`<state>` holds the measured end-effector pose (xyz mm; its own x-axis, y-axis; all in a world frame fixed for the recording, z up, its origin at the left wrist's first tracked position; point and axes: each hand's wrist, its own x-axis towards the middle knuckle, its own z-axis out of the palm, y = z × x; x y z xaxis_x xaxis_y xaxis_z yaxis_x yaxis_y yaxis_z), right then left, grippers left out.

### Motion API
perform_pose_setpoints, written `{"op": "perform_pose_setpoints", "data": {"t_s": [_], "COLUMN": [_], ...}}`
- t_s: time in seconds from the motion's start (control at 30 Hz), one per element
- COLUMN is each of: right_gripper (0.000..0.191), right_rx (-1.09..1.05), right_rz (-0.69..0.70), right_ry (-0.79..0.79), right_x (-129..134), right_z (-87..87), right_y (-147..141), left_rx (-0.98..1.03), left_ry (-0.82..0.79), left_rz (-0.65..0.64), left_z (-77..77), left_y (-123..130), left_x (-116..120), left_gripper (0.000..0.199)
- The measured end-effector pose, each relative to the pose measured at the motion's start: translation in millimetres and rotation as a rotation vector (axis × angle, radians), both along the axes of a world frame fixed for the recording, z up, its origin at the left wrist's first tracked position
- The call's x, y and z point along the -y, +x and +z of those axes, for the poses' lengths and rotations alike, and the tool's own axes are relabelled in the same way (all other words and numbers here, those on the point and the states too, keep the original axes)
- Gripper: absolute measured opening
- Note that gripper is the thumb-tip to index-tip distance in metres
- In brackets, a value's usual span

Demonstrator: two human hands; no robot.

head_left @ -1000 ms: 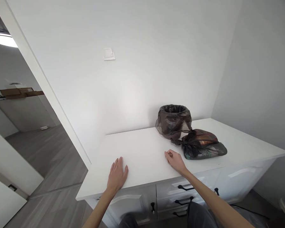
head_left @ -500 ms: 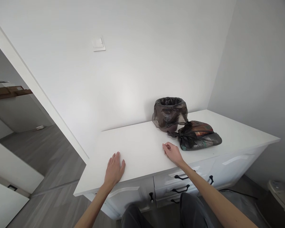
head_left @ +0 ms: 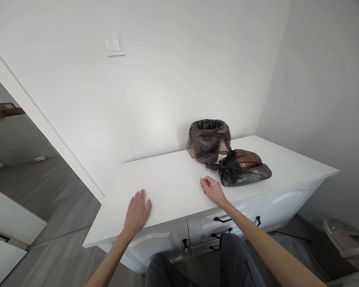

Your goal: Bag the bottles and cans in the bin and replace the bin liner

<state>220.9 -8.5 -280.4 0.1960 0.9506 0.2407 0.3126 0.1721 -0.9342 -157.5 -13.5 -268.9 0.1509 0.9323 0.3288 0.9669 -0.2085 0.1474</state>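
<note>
My left hand lies flat on the left part of the white countertop, fingers stretched out and thumb apart, holding nothing. My right hand rests near the front edge with its fingers curled in a pinch; what they hold, if anything, is too small or hidden to name. Just right of it lies a knotted black trash bag, with orange and green contents showing through the thin plastic. Behind stands a brown trash bin against the wall, lined with a black bag whose edge is folded over the rim.
Below the top are white cabinet doors and drawers with black handles. A light switch is on the wall. On the left is a doorway with grey floor beyond; a pale chair-like object stands at lower right.
The view has shifted slightly, so everything sits a little further left. Both hands keep their places on the countertop; the right fingers have turned slightly. The bin and the bag have not moved.
</note>
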Motion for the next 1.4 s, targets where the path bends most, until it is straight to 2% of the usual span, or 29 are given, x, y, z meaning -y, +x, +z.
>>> {"op": "perform_pose_setpoints", "data": {"t_s": [0.1, 0.23, 0.37, 0.47, 0.6, 0.73, 0.87, 0.97, 1.13, 1.27, 1.33, 1.4], "right_gripper": [0.048, 0.043, 0.027, 0.034, 0.049, 0.048, 0.037, 0.032, 0.034, 0.038, 0.038, 0.033], "right_rx": [0.013, 0.094, 0.461, 0.775, 1.109, 1.262, 1.214, 1.057, 0.823, 0.725, 0.689, 0.643], "right_rz": [0.01, -0.044, -0.254, -0.359, -0.313, -0.271, -0.271, -0.193, 0.08, 0.281, 0.268, 0.164], "right_ry": [-0.005, 0.0, 0.002, -0.146, -0.356, -0.405, -0.323, -0.161, 0.18, 0.314, 0.372, 0.429], "right_x": [2.8, 7.6, 7.1, 4.0, 0.8, 1.5, 5.5, 9.8, 23.2, 47.4, 65.0, 84.1], "right_z": [6.4, 25.3, 48.1, 63.8, 81.0, 86.2, 76.6, 64.9, 52.5, 54.5, 56.1, 54.9], "right_y": [-0.2, 12.5, 39.0, 55.3, 64.2, 68.1, 71.5, 65.3, 27.4, -7.8, -19.9, -27.2], "left_rx": [-0.004, -0.001, 0.001, -0.005, -0.021, -0.011, 0.01, 0.008, 0.011, 0.026, 0.045, 0.07], "left_ry": [0.002, 0.008, 0.032, 0.035, 0.036, 0.028, 0.028, 0.026, 0.03, 0.023, 0.044, 0.096], "left_rz": [-0.012, -0.009, -0.027, -0.035, -0.046, -0.049, -0.032, -0.046, -0.067, -0.103, -0.131, -0.184], "left_z": [0.6, 1.0, 0.1, 1.0, 5.4, 6.5, 3.3, 3.1, 5.8, 5.7, 7.3, 13.3], "left_y": [0.1, 1.2, 1.2, 1.0, 1.9, 3.2, 3.3, 3.1, 4.3, 3.4, 2.8, 4.8], "left_x": [-0.1, -0.9, -2.0, -1.4, 1.8, 3.2, 1.5, 1.3, 3.8, 4.3, 5.0, 8.3], "left_gripper": [0.069, 0.069, 0.067, 0.066, 0.063, 0.062, 0.06, 0.059, 0.057, 0.053, 0.05, 0.046]}}
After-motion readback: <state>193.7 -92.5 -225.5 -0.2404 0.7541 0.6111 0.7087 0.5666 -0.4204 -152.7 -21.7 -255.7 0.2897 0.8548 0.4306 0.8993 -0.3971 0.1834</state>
